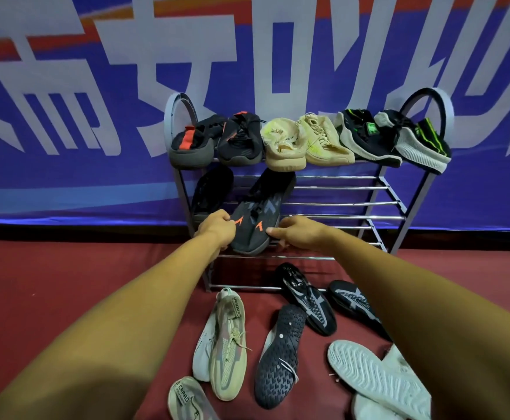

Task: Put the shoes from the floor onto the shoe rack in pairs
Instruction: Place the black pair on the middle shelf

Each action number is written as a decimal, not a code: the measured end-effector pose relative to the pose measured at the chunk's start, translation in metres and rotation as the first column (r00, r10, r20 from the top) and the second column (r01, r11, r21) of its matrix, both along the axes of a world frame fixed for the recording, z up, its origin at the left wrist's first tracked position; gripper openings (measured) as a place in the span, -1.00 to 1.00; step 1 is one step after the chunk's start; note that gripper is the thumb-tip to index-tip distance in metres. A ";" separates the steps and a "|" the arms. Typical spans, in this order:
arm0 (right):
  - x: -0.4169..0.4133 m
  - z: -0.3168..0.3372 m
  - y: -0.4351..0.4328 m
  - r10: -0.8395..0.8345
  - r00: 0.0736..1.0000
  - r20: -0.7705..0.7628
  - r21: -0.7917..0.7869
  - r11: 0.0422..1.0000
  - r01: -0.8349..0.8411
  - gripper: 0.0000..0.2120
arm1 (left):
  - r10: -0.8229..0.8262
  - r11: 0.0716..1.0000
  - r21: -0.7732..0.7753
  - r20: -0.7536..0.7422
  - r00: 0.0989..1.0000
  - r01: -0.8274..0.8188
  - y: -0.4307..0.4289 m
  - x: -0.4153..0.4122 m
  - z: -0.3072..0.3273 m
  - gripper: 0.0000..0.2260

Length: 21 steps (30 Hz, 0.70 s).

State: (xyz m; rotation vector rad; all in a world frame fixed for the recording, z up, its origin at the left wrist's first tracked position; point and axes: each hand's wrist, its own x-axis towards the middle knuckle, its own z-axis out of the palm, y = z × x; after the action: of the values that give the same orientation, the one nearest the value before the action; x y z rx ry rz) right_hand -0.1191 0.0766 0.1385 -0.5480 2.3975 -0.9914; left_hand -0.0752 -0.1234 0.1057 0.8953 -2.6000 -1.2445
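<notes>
our left hand (215, 227) and right hand (296, 233) pinched the grey shoe (255, 219) by its sides. it lay toe toward us, just right of its mate (211, 192).

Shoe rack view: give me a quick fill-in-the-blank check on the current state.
The top shelf of the shoe rack holds ____ shoes.
The left hand and right hand grip a dark shoe with ____ marks.
On the floor, the black shoe beside the beige sneaker lies sole ____.
Missing: six; orange; up.
</notes>
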 end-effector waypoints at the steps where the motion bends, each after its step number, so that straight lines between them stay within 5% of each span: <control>1: 0.001 0.000 -0.004 -0.030 0.999 0.032 -0.076 0.997 0.032 -0.74 | 0.026 0.998 0.050 -0.023 0.999 -0.024 0.000 -0.001 0.000 -0.93; 5: 0.000 0.001 -0.022 -0.126 0.988 0.086 -0.231 0.962 0.143 -0.86 | -0.006 0.973 0.230 -0.046 0.999 0.017 -0.001 0.004 0.006 -0.89; 9: -0.006 -0.004 -0.030 -0.205 0.973 0.101 -0.213 0.951 0.223 -0.88 | -0.120 0.925 0.366 0.034 0.992 0.099 0.005 0.013 0.016 -0.81; 14: -0.013 -0.015 -0.046 -0.195 0.974 0.112 -0.211 0.953 0.215 -0.94 | -0.114 0.916 0.389 0.013 0.993 0.100 -0.003 0.003 0.010 -0.50; 21: -0.019 -0.032 -0.078 -0.255 0.960 0.111 -0.310 0.909 0.278 -0.78 | -0.090 0.941 0.327 -0.027 0.996 0.093 -0.022 -0.008 0.000 -0.48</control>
State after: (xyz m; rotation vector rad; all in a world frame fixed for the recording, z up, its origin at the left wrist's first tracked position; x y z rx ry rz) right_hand -0.1381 -0.0012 0.1067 -0.2914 2.3012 -1.5149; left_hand -0.0830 -0.1452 0.1056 0.8167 -2.4921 -1.7391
